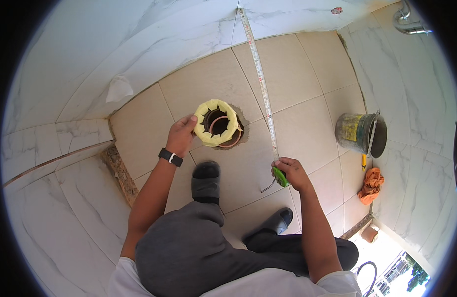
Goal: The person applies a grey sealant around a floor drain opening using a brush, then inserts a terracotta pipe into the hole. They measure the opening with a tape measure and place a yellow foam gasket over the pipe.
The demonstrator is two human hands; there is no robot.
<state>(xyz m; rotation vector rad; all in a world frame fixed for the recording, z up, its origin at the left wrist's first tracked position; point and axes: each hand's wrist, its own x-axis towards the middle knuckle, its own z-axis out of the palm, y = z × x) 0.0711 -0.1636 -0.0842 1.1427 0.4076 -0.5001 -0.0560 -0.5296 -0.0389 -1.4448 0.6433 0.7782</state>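
My right hand is closed round a green tape measure. Its white blade runs out across the floor, and the far end meets the marble-look wall near the top. A thin dark strap hangs from the case. My left hand, with a black watch on the wrist, pinches the left edge of a pale yellow ring, notched along its inner side. The ring is held above a round drain hole in the tiles, partly covering it. Through the ring a reddish-brown pipe rim shows in the hole.
A dirty bucket lies on its side by the right wall, near a yellow tool and a crumpled orange cloth. Chrome pipe sticks out at upper right. A rough-edged ledge borders the floor at left. My slippered feet are below the hole.
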